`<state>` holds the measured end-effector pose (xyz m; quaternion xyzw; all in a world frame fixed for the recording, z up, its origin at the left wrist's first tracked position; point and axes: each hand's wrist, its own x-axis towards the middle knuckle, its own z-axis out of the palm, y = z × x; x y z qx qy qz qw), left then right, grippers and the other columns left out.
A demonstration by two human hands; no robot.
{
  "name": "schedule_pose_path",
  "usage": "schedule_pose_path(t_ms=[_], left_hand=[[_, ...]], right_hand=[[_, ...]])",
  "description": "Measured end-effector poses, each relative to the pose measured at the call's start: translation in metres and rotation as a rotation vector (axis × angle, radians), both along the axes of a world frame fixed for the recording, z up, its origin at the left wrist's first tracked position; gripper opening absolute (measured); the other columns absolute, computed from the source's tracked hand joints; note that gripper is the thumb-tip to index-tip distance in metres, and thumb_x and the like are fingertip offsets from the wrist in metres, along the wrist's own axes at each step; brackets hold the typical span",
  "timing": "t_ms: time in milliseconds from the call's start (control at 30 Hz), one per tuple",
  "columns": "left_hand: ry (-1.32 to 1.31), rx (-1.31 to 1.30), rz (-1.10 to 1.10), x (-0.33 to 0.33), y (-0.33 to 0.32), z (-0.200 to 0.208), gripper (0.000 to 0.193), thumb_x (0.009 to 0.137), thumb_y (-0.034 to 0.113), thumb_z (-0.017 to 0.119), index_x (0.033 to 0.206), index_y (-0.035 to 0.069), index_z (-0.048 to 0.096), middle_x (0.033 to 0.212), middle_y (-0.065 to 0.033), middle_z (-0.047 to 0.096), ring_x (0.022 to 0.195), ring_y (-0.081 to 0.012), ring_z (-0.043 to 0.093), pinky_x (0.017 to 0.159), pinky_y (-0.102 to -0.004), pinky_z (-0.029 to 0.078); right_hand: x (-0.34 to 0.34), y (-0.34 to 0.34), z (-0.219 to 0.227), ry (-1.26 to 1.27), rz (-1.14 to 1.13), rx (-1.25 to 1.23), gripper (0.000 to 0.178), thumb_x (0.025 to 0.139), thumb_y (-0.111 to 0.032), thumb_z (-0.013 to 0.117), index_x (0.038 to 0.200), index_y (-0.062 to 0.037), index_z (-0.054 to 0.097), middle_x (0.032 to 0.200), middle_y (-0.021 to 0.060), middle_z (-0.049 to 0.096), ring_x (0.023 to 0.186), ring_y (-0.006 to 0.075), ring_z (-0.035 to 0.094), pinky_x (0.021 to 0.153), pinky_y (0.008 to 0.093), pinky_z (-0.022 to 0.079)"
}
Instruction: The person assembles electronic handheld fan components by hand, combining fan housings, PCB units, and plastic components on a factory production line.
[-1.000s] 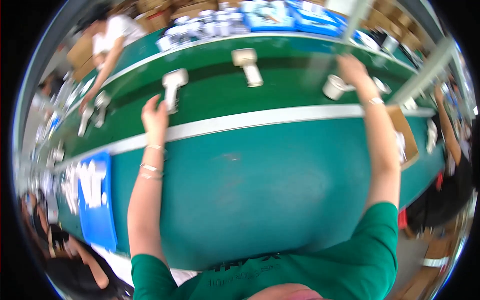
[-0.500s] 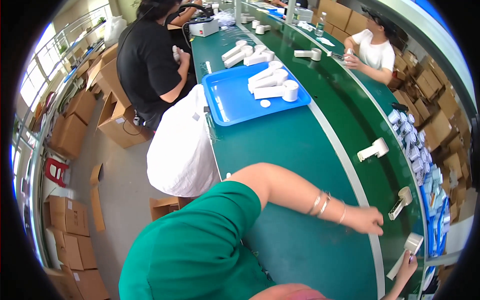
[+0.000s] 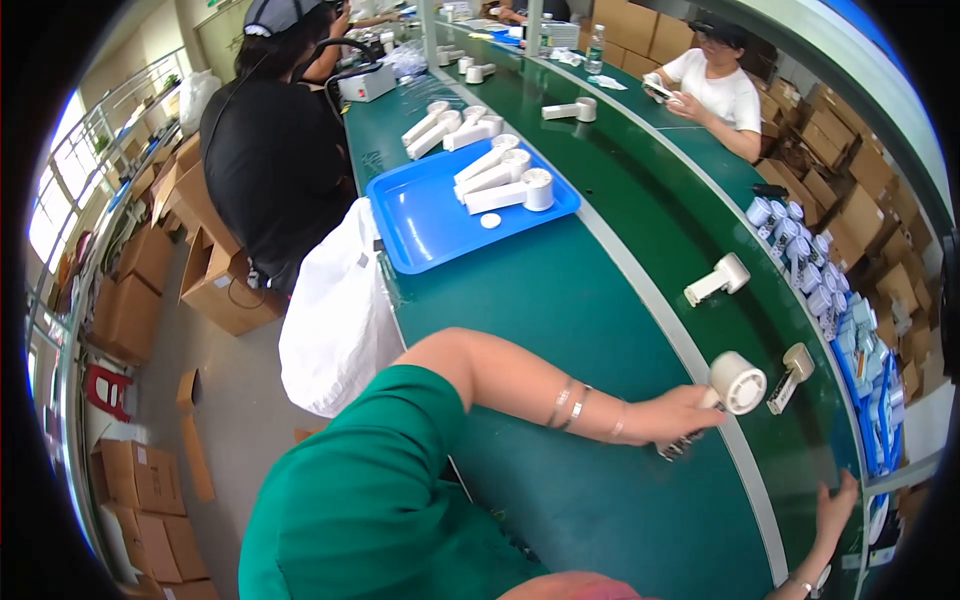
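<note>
My left hand (image 3: 682,415) grips a white plastic handheld device (image 3: 740,384) by its handle, over the pale strip beside the dark green belt. Its round, slotted head points away from my fingers, and dark, blurred parts show under my hand. At the lower right, my right hand (image 3: 833,505) has its fingers apart with nothing in them, above the belt's outer side. Two similar devices lie on the belt: one (image 3: 792,378) just beyond the held one, its handle showing inner parts, and another (image 3: 718,280) farther off.
A blue tray (image 3: 420,250) carries several white devices and a white disc (image 3: 490,221). Left of it hangs a white bag (image 3: 335,320). Pale cup-shaped parts (image 3: 800,250) and blue trays (image 3: 880,400) line the right edge. Co-workers sit left and across; cardboard boxes (image 3: 140,475) stand left.
My left hand, empty before, now grips a white device. My right hand has let go of the device it held and spread its fingers. The view has shifted, moving the scene leftward.
</note>
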<state>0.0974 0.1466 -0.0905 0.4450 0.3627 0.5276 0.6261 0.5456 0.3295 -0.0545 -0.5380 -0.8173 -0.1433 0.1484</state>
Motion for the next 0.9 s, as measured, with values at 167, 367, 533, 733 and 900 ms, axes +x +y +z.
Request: schedule_pose_path(t_ms=[167,367,533,733,900], left_hand=[[0.376,0.083,0.098,-0.032,-0.019,-0.024,0.032,0.086,0.025,0.061,0.104,0.002,0.048,0.080,-0.0053,0.054,0.064,-0.0103,0.054,0.056,-0.0280,0.048],[0.394,0.043,0.033,-0.034,-0.021,-0.022,0.035,0.084,0.025,0.063,0.106,0.002,0.049,0.082,-0.0070,0.056,0.067,-0.0106,0.057,0.056,-0.0272,0.049],[0.406,0.115,0.023,-0.033,-0.022,-0.023,0.037,0.081,0.024,0.068,0.108,0.002,0.055,0.083,-0.0063,0.060,0.068,-0.0116,0.058,0.057,-0.0276,0.049],[0.643,0.361,0.033,-0.038,-0.019,-0.034,0.034,0.076,0.011,0.072,0.106,0.000,0.060,0.095,-0.0083,0.065,0.088,-0.0145,0.061,0.079,-0.0285,0.048],[0.832,0.411,-0.037,-0.024,-0.021,-0.026,0.033,0.074,0.004,0.068,0.105,-0.002,0.058,0.092,-0.0070,0.064,0.082,-0.0127,0.060,0.074,-0.0256,0.047]], right_hand=[[0.115,0.006,-0.031,-0.393,-0.934,-0.243,0.058,0.078,-0.004,0.062,0.132,-0.0088,0.039,0.127,0.0128,0.045,0.118,0.0319,0.047,0.086,0.0476,0.050],[0.179,-0.009,-0.066,-0.400,-0.801,-0.166,0.038,0.082,-0.005,0.055,0.119,-0.0037,0.050,0.111,0.0174,0.054,0.103,0.0350,0.056,0.082,0.0430,0.051],[0.202,-0.016,-0.078,-0.438,-0.690,-0.019,0.037,0.082,-0.021,0.058,0.118,-0.0111,0.058,0.110,0.0141,0.061,0.101,0.0291,0.060,0.081,0.0405,0.052],[0.081,-0.011,-0.039,-0.366,-0.965,-0.068,0.024,0.089,-0.022,0.046,0.101,-0.0152,0.066,0.106,0.0086,0.063,0.100,0.0294,0.061,0.077,0.0457,0.052],[0.113,0.001,-0.057,-0.410,-1.076,-0.060,0.020,0.089,-0.016,0.051,0.102,-0.0143,0.066,0.106,0.0093,0.063,0.101,0.0285,0.062,0.077,0.0544,0.051]])
